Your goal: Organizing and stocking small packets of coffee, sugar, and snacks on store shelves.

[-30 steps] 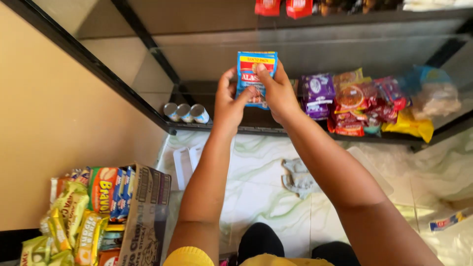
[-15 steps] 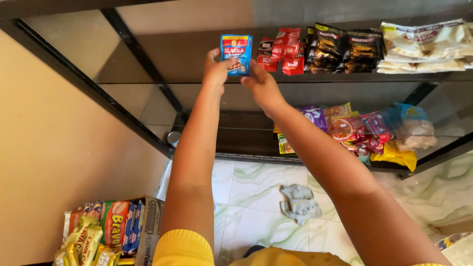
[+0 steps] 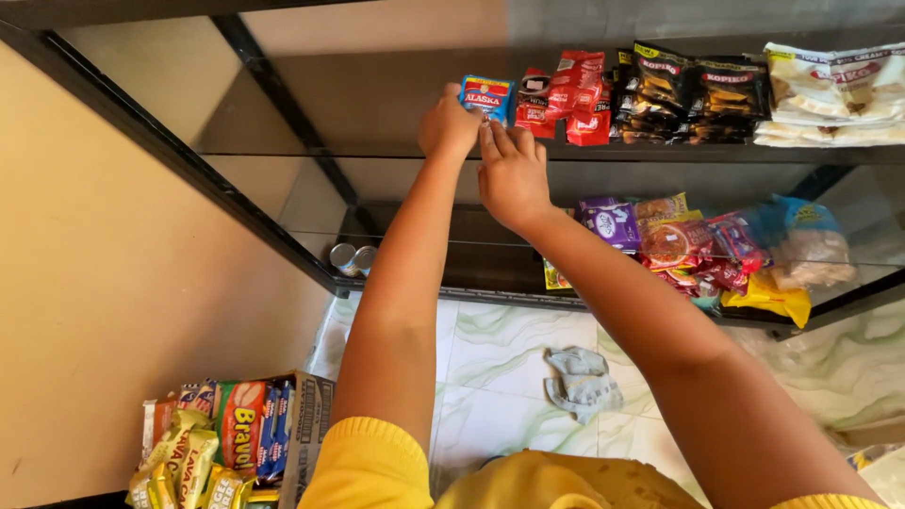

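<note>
Shelving (image 3: 283,203), black frame with glass boards, two tiers in view over a marbled tile floor (image 3: 490,349). Upper board: white packs (image 3: 834,90) at far right, dark sachets (image 3: 693,94) next, red sachets (image 3: 566,99) next, then the blue pack (image 3: 486,95) at the left end of the row, standing upright on the glass and just beside the red ones. Lower board: mixed bright packets (image 3: 698,250) and two tins (image 3: 352,258). Carton (image 3: 306,429) of wrapped snacks on the floor at lower left; grey rag (image 3: 580,382) on the tiles. Left hand (image 3: 450,124) curled around the blue pack's left side, fingers pressed to it; right hand (image 3: 514,174) flat and spread, fingertips (image 3: 492,132) at the pack's lower right edge, whether touching cannot be told. Blue pack: small, judged light, thin soft film likely slick and easily dented; best taken by both side edges, low down, lightly, so it neither buckles nor tips the neighbours
</note>
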